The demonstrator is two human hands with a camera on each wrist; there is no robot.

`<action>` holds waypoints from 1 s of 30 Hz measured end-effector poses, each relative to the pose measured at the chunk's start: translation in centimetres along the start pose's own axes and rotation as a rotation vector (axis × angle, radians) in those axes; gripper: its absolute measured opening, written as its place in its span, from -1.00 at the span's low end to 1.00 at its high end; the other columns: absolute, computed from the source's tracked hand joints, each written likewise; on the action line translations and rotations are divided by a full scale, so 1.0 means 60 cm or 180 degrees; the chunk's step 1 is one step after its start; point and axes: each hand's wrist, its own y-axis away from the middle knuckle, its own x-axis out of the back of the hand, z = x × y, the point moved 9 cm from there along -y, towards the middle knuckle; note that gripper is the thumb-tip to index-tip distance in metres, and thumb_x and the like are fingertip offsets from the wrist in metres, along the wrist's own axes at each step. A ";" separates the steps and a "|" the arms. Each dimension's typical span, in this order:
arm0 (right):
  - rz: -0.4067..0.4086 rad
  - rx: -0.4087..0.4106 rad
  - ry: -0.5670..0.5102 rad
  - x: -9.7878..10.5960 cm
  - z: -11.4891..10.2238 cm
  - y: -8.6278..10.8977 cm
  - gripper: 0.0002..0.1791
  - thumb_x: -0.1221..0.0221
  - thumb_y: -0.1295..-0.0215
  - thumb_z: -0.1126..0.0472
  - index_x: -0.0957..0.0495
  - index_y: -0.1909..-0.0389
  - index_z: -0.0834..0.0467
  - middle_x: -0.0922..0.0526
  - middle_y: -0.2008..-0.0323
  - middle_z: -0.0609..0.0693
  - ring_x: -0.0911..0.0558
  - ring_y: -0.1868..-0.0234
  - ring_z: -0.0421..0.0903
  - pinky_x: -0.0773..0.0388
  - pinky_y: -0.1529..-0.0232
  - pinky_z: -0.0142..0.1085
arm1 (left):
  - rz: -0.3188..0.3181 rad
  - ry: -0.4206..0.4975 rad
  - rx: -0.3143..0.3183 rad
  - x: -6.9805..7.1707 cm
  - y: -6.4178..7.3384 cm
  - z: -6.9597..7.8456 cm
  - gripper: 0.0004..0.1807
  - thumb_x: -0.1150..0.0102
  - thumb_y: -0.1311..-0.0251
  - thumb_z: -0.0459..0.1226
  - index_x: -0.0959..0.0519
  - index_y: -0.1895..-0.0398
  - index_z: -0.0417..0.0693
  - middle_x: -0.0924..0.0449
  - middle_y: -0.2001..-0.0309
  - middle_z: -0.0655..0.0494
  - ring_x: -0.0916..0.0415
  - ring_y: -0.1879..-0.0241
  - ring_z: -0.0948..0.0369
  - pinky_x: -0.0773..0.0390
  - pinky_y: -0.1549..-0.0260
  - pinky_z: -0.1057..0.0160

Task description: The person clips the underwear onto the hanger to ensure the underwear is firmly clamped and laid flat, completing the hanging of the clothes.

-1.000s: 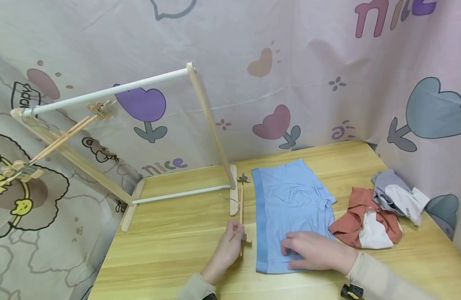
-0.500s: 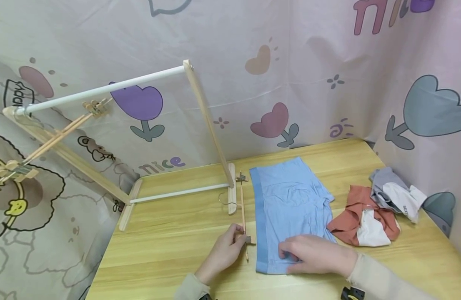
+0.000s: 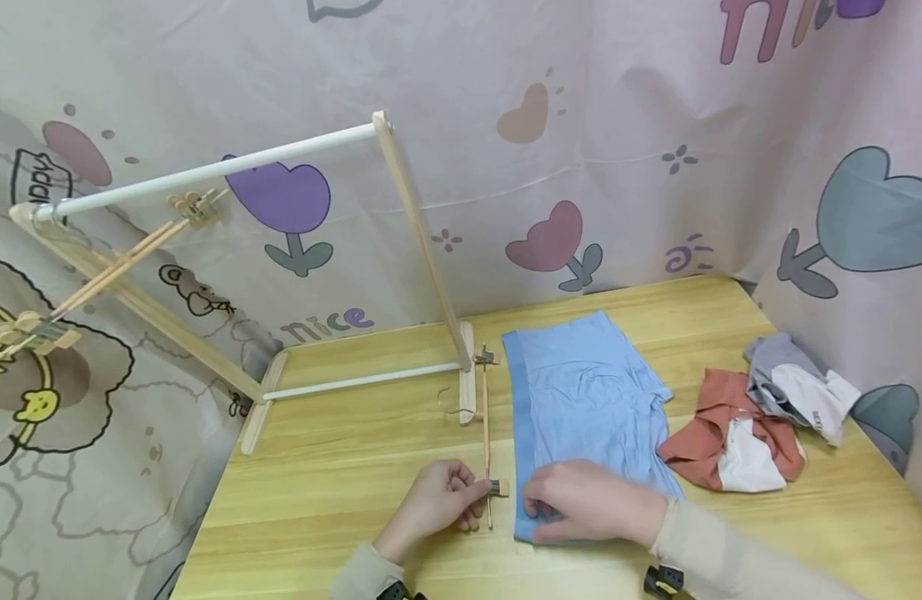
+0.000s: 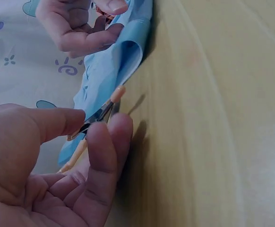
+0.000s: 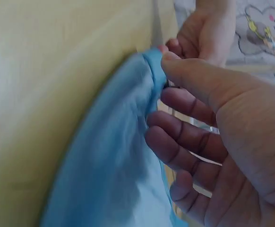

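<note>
My left hand [image 3: 440, 502] pinches the near wooden clip [image 3: 498, 487] of a thin wooden clip hanger [image 3: 486, 417], which lies on the table with its metal hook toward the rack. In the left wrist view the clip [image 4: 102, 111] sits between thumb and fingertips. Light blue boxer briefs [image 3: 581, 392] lie flat to the right, their waistband along the hanger. Over the near end of the waistband is my right hand [image 3: 592, 504], fingers loosely bent. In the right wrist view its thumb and fingers lie close beside the waistband [image 5: 154, 68]; whether they touch it is unclear.
A wooden drying rack [image 3: 423, 242] with white bars stands at the left back. Another clip hanger [image 3: 123, 267] hangs from it. Rust-red and white underwear [image 3: 731, 442] and a grey and white piece [image 3: 799, 387] lie crumpled at the right. A printed curtain surrounds the table [image 3: 326, 467].
My right hand has moved left across the briefs to the waistband. My left hand has shifted its fingers and lies slightly nearer the front edge, still at the near clip.
</note>
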 end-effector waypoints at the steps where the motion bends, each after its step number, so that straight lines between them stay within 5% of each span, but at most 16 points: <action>1: -0.0012 -0.0009 0.0044 -0.004 -0.004 -0.003 -0.72 -0.50 -0.25 -0.15 -0.64 0.33 -0.12 -0.56 0.41 -0.34 -0.37 0.43 -0.49 -0.40 0.39 -0.56 | -0.0023 0.0018 0.0026 -0.001 0.001 -0.003 -0.70 -0.37 -0.44 -0.16 -0.57 0.30 -0.22 -0.74 0.53 -0.03 -0.62 0.65 0.29 -0.67 0.61 0.33; 12: -0.0052 -0.0172 0.0458 -0.028 -0.013 -0.017 -0.65 -0.62 -0.01 -0.14 -0.66 0.39 -0.12 -0.49 0.45 -0.36 -0.33 0.48 -0.45 -0.38 0.47 -0.51 | -0.0216 -0.0025 0.0096 -0.007 0.009 -0.011 -0.62 -0.41 -0.40 -0.08 -0.60 0.40 -0.20 -0.70 0.60 0.04 -0.58 0.69 0.31 -0.66 0.62 0.32; 21: 0.0334 -0.0033 0.0723 -0.017 -0.025 -0.012 -0.81 -0.47 -0.08 0.12 -0.61 0.49 -0.10 -0.43 0.52 -0.34 -0.29 0.53 -0.44 -0.30 0.54 -0.53 | -0.0393 -0.0330 0.0059 -0.010 0.014 -0.014 -0.57 -0.35 -0.43 -0.03 -0.62 0.50 -0.15 -0.56 0.69 0.20 -0.39 0.78 0.35 -0.30 0.72 0.42; 30: 0.0379 -0.0185 0.0681 -0.021 -0.022 -0.014 -0.77 -0.52 -0.16 0.03 -0.61 0.47 -0.10 -0.49 0.51 -0.33 -0.32 0.52 -0.44 -0.34 0.51 -0.51 | -0.0435 -0.0350 0.0036 -0.014 0.014 -0.021 -0.47 -0.30 -0.45 -0.02 -0.62 0.57 -0.25 -0.51 0.73 0.25 -0.30 0.82 0.39 -0.28 0.75 0.42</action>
